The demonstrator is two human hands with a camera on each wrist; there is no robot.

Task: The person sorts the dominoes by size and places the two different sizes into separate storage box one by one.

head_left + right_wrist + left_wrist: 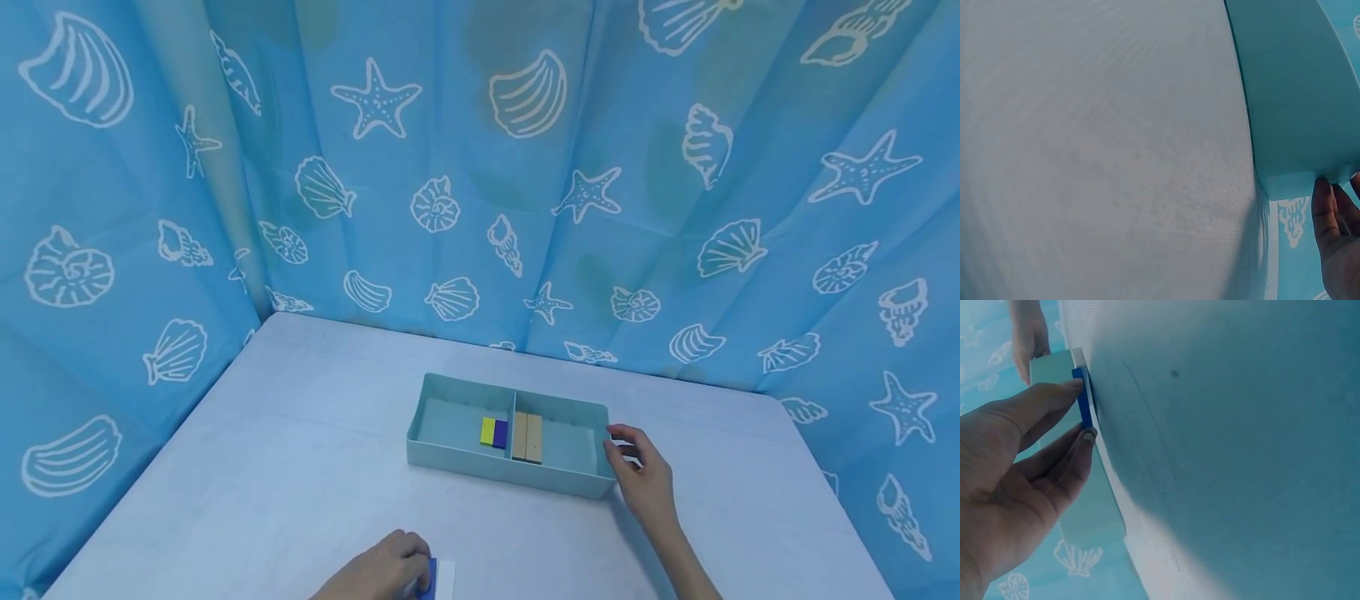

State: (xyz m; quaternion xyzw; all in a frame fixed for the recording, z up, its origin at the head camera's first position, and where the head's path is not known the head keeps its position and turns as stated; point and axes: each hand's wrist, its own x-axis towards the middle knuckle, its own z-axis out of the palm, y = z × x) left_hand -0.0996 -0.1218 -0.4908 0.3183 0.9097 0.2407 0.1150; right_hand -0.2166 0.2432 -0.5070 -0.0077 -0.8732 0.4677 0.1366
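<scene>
My left hand (386,567) pinches a small blue block (1082,400) between thumb and fingertips, low over the near part of the table. A white block (445,579) shows right beside the blue one, mostly cut off by the lower edge of the head view. My right hand (641,475) holds the right end wall of a pale green, two-compartment tray (510,472), with thumb and forefinger at the rim. In the right wrist view, its fingertips (1322,187) meet the outside of that wall.
In the tray's left compartment, a yellow block (487,431) and a purple block (500,433) lie against the divider (512,425). Two wood-coloured blocks (527,437) lie just right of it. A blue shell-print curtain (450,167) surrounds the white table (300,400).
</scene>
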